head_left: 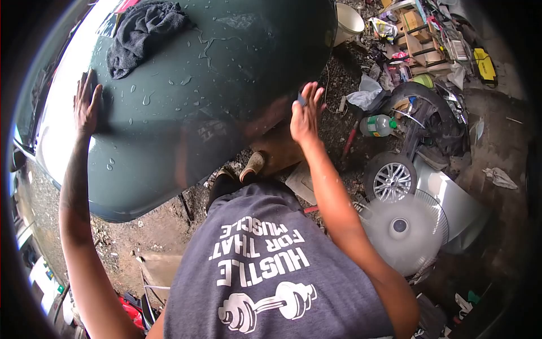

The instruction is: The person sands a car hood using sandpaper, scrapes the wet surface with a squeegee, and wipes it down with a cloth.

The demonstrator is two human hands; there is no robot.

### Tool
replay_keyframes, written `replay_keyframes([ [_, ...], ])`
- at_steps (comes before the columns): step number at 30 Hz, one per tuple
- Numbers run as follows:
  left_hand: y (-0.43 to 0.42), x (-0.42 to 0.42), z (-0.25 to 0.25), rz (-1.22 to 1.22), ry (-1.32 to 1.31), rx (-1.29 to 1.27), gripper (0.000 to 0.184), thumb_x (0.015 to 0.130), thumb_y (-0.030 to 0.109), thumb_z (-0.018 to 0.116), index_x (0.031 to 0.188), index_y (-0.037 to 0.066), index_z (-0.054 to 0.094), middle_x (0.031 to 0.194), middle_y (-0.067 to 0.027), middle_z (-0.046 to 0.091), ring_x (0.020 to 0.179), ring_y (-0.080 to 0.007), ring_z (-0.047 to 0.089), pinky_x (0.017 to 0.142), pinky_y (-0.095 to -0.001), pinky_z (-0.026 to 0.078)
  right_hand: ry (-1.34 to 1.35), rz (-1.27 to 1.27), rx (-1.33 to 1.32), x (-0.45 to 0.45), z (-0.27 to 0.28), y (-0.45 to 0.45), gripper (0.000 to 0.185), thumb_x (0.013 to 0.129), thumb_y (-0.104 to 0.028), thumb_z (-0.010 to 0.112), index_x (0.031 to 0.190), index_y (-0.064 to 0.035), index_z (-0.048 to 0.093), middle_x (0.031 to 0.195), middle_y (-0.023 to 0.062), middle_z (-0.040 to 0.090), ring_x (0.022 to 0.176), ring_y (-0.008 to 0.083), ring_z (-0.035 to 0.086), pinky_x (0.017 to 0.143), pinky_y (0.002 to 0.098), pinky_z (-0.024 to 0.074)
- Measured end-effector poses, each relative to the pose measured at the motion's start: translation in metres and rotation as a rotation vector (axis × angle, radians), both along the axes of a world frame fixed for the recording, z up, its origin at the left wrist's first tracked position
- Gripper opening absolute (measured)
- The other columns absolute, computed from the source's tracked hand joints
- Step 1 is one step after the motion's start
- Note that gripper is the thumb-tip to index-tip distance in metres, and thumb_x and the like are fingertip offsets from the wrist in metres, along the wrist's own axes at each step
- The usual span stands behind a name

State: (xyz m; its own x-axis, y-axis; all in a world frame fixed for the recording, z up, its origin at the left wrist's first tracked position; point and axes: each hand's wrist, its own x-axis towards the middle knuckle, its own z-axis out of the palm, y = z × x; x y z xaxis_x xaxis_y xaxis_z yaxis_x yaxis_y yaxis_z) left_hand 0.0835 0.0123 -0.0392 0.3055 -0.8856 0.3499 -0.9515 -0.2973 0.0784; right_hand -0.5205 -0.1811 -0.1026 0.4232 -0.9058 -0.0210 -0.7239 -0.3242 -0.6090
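A wet, dark green car body panel (169, 113) with water drops curves in front of me. My left hand (87, 104) lies flat on its left part, fingers stretched out. Above and right of that hand, a crumpled dark grey cloth (144, 37) rests on the panel. My right hand (306, 116) is raised at the panel's right edge, fingers extended and close together. A small dark grey piece (302, 100) shows between its thumb and fingers; its kind is too small to make out. Whether this hand touches the panel is unclear.
A white bucket (349, 24) stands beyond the panel. To my right are a green-labelled plastic bottle (378, 125), a wheel (390, 177), a loose tyre (424, 99), a round fan (402, 229) and a yellow case (484, 65). Clutter covers the ground there.
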Motion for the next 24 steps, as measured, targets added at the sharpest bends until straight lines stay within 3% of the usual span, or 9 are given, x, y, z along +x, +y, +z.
replay_keyframes([
  [3,-0.001,-0.004,0.007,0.000,0.009,0.002,0.068,0.103,0.062,0.038,0.161,0.026,0.034,0.169,-0.0098,0.026,0.156,-0.0340,0.019,0.125,-0.0551,0.013,0.068,0.015,-0.073,0.014,0.004,0.020,0.072,0.103,-0.029,0.028,0.161,0.0037,0.003,0.169,0.0276,0.001,0.156,0.0475,-0.001,0.121,0.0685,0.0063],
  [5,0.001,-0.010,0.007,0.067,0.042,0.019,0.071,0.102,0.065,0.039,0.160,0.026,0.035,0.168,-0.0102,0.026,0.156,-0.0335,0.019,0.125,-0.0533,0.013,0.093,0.085,0.023,0.016,0.012,0.070,0.075,0.102,-0.033,0.029,0.161,0.0052,0.003,0.168,0.0289,0.001,0.155,0.0489,0.001,0.120,0.0693,0.0093],
  [9,0.000,-0.013,0.010,0.040,0.063,-0.001,0.073,0.101,0.067,0.039,0.160,0.025,0.035,0.168,-0.0108,0.027,0.156,-0.0329,0.019,0.126,-0.0531,0.012,0.036,-0.021,-0.060,0.017,0.000,0.010,0.074,0.102,-0.032,0.028,0.161,0.0032,0.003,0.169,0.0265,0.000,0.156,0.0469,0.001,0.120,0.0701,0.0079],
  [11,0.000,-0.013,0.009,0.046,0.052,0.011,0.073,0.101,0.066,0.039,0.161,0.025,0.035,0.168,-0.0113,0.027,0.156,-0.0330,0.019,0.125,-0.0535,0.012,0.013,-0.074,-0.028,0.015,0.003,-0.035,0.072,0.104,-0.033,0.028,0.160,0.0068,0.006,0.167,0.0307,0.004,0.156,0.0478,0.002,0.121,0.0685,0.0048],
  [15,-0.001,-0.014,0.011,0.078,0.051,0.034,0.073,0.101,0.066,0.038,0.161,0.025,0.034,0.168,-0.0126,0.026,0.157,-0.0334,0.019,0.125,-0.0539,0.011,-0.105,0.107,-0.149,0.025,-0.007,0.033,0.075,0.105,-0.032,0.031,0.157,0.0127,0.003,0.164,0.0388,-0.003,0.151,0.0582,0.003,0.123,0.0635,0.0060],
  [17,-0.001,-0.017,0.013,0.100,0.061,0.032,0.073,0.101,0.067,0.038,0.161,0.026,0.033,0.168,-0.0130,0.025,0.157,-0.0336,0.018,0.126,-0.0540,0.011,-0.123,0.093,-0.174,0.035,-0.009,0.047,0.076,0.105,-0.035,0.031,0.157,0.0128,0.003,0.164,0.0385,-0.003,0.151,0.0580,0.003,0.122,0.0641,0.0062],
  [21,0.002,-0.018,0.010,0.100,0.039,0.043,0.073,0.101,0.067,0.037,0.161,0.026,0.032,0.169,-0.0126,0.024,0.157,-0.0335,0.017,0.126,-0.0550,0.010,0.053,-0.049,-0.238,0.043,0.018,-0.081,0.073,0.107,-0.035,0.026,0.155,0.0164,0.007,0.163,0.0390,-0.001,0.153,0.0539,0.002,0.124,0.0599,0.0025],
  [22,0.004,-0.019,0.009,0.103,0.049,0.054,0.073,0.101,0.067,0.037,0.162,0.026,0.032,0.169,-0.0123,0.024,0.157,-0.0333,0.017,0.126,-0.0551,0.009,0.055,-0.044,-0.236,0.042,0.013,-0.077,0.073,0.107,-0.035,0.026,0.155,0.0164,0.007,0.163,0.0390,-0.001,0.153,0.0539,0.002,0.124,0.0599,0.0025],
  [24,-0.006,-0.014,0.015,0.093,0.049,0.047,0.073,0.101,0.067,0.038,0.162,0.026,0.032,0.169,-0.0121,0.023,0.157,-0.0332,0.017,0.126,-0.0553,0.009,-0.197,0.054,-0.264,0.055,0.005,-0.066,0.072,0.107,-0.034,0.025,0.155,0.0167,0.008,0.163,0.0390,0.002,0.153,0.0539,0.003,0.125,0.0585,0.0032],
])
